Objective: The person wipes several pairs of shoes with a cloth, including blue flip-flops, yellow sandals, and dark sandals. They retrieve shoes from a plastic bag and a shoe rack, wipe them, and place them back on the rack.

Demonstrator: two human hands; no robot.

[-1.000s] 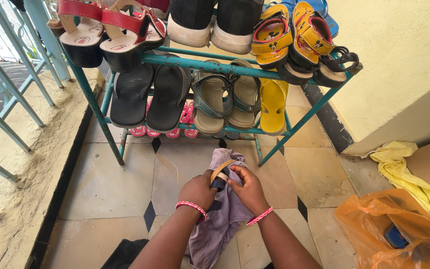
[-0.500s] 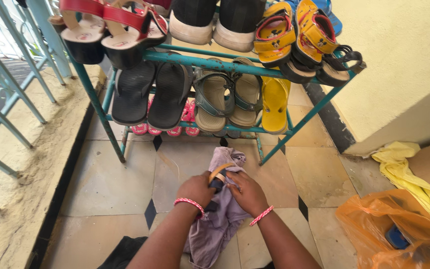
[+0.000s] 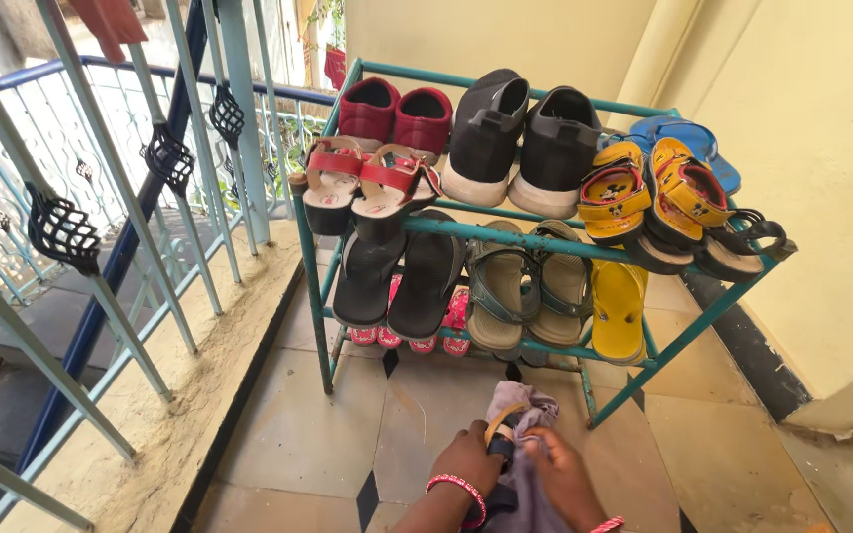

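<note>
Both hands now sit lower and nearer than a moment ago, with the whole teal shoe rack (image 3: 505, 232) showing beyond them. Left hand (image 3: 466, 462) is closed around a dark sandal with a tan strap (image 3: 502, 434), near the rack's foot. Right hand (image 3: 565, 476) pinches a mauve cloth (image 3: 535, 410) against that sandal above the tiled floor (image 3: 298, 434).
</note>
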